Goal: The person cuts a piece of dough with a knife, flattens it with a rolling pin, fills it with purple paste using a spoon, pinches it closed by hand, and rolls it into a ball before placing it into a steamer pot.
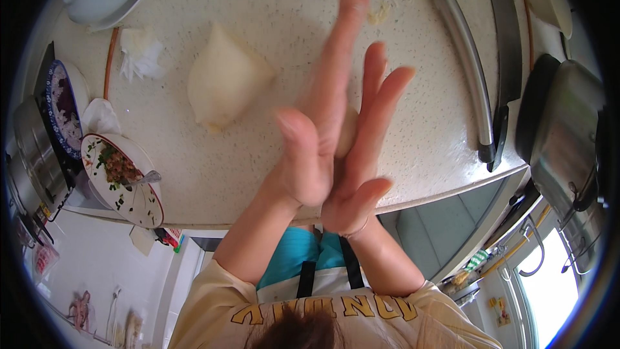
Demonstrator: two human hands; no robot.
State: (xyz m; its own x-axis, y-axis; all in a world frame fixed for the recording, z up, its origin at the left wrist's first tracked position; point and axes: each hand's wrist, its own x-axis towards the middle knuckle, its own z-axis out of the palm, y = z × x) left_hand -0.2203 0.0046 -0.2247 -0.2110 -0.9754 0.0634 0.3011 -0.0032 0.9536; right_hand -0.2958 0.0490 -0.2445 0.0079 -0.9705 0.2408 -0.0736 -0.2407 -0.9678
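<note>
My left hand (315,150) and my right hand (363,155) are pressed together, palms facing, above the counter in front of me. Between the palms sits a small pale ball of dough (348,133), mostly hidden by the hands. The fingers of both hands are stretched out, and the left hand looks blurred. To the left of my hands, a larger lump of dough (227,75) with a pointed top rests on the speckled countertop (271,174). A small smear of dough scraps (379,13) lies just beyond my right fingertips.
On the right lie a steel rolling pin (462,48) and a cleaver (506,43), beside a pan (566,116). At left, a bowl of minced filling (145,206) holds a spoon (145,178), near a blue-patterned bowl (58,70), crumpled white paper (140,53) and a white basin (111,14).
</note>
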